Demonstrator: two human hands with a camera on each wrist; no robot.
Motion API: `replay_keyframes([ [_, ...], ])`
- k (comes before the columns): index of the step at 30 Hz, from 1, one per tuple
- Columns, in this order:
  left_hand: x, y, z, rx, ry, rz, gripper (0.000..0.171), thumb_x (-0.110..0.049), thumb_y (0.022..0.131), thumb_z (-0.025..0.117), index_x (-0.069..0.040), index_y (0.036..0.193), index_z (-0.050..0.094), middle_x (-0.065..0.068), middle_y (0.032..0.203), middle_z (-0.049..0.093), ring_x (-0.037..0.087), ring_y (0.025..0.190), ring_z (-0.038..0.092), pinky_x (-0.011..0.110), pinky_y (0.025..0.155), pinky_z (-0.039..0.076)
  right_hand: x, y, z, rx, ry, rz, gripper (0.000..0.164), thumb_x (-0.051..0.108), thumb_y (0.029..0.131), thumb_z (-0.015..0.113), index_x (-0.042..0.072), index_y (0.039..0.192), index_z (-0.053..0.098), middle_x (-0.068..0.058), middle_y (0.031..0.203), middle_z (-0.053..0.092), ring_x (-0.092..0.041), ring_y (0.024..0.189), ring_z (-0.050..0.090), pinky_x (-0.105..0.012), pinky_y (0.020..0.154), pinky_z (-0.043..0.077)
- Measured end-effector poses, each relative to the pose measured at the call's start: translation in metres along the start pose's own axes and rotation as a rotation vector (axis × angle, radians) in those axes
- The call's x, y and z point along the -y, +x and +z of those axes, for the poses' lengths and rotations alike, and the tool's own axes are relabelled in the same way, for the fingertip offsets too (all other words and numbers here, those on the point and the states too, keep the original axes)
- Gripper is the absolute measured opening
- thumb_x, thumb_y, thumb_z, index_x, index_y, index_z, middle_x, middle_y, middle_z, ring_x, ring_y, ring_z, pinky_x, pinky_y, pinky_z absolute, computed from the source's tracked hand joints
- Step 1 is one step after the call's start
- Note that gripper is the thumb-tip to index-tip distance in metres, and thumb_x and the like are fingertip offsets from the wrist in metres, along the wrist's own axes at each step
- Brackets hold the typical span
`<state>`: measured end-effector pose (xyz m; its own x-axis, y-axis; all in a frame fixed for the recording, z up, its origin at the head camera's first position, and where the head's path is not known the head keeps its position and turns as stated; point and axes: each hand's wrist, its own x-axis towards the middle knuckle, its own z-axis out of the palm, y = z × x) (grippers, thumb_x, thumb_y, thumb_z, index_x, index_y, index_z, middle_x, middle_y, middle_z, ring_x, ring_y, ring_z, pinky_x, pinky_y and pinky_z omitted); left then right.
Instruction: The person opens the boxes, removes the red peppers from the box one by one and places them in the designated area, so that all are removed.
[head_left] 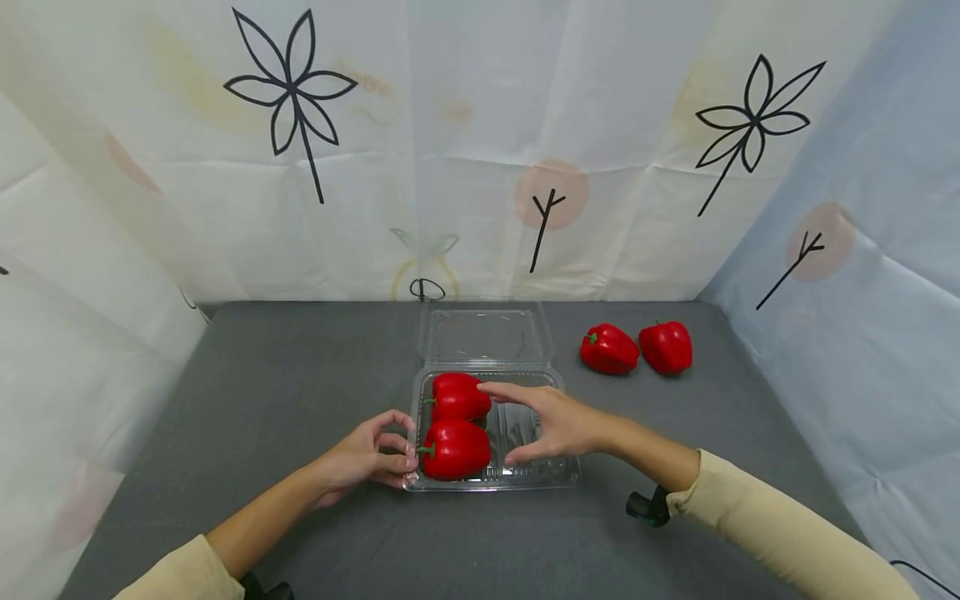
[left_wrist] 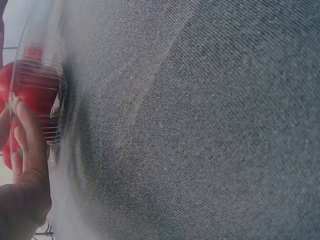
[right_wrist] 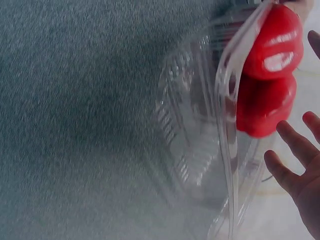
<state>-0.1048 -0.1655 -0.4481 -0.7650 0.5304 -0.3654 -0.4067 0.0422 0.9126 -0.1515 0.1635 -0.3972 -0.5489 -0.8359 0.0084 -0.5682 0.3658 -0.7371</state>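
Observation:
A clear plastic clamshell container (head_left: 525, 477) lies with its lid (head_left: 486, 335) folded back. Inside its left half sit two red bell peppers, the nearer pepper (head_left: 457, 450) in front of the farther pepper (head_left: 459, 397), green stems toward the left. My left hand (head_left: 375, 450) pinches the container's left rim between thumb and fingers, also seen in the left wrist view. Over the right half, my right hand (head_left: 551, 421) holds nothing, thumb and fingers spread apart. Its fingertips are close to the farther pepper's right side. The right wrist view shows those fingers (right_wrist: 295, 142) extended above the rim.
Two more red bell peppers, a left one (head_left: 609, 349) and a right one (head_left: 666, 347), lie side by side at the table's back right. The grey table (head_left: 300, 367) meets a printed fabric backdrop (head_left: 465, 150) at its far edge. Fabric also hangs at both sides.

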Motion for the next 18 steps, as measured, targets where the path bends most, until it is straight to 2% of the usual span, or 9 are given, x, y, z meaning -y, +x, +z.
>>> replay_keyframes([
  [7, 0.0, 0.0, 0.0, -0.01, 0.009, -0.008, 0.046, -0.005, 0.089, 0.074, -0.003, 0.123, 0.042, 0.009, 0.09, 0.066, 0.024, 0.078, 0.07, 0.04, 0.074, 0.06, 0.007, 0.008, 0.01, 0.034, 0.019, -0.028, 0.084, 0.029, 0.084, 0.081, 0.012, 0.153, 0.035, -0.004, 0.148, 0.051, -0.027, 0.131, 0.052, -0.052, 0.105, 0.044],
  [12, 0.0, 0.0, 0.0, -0.019, 0.013, -0.015, 0.047, -0.006, 0.089, 0.074, -0.003, 0.123, 0.043, 0.009, 0.091, 0.066, 0.025, 0.078, 0.07, 0.042, 0.076, 0.06, 0.013, 0.011, 0.016, 0.046, 0.02, -0.032, 0.085, 0.024, 0.083, 0.082, 0.015, 0.153, 0.036, -0.001, 0.15, 0.048, -0.025, 0.13, 0.052, -0.049, 0.105, 0.045],
  [18, 0.001, 0.0, -0.001, -0.023, 0.015, -0.024, 0.048, -0.007, 0.089, 0.075, -0.003, 0.124, 0.042, 0.01, 0.091, 0.066, 0.025, 0.078, 0.07, 0.042, 0.076, 0.06, 0.015, 0.015, 0.021, 0.067, -0.009, -0.04, 0.086, 0.027, 0.083, 0.082, 0.016, 0.154, 0.035, 0.0, 0.151, 0.047, -0.017, 0.129, 0.052, -0.046, 0.105, 0.045],
])
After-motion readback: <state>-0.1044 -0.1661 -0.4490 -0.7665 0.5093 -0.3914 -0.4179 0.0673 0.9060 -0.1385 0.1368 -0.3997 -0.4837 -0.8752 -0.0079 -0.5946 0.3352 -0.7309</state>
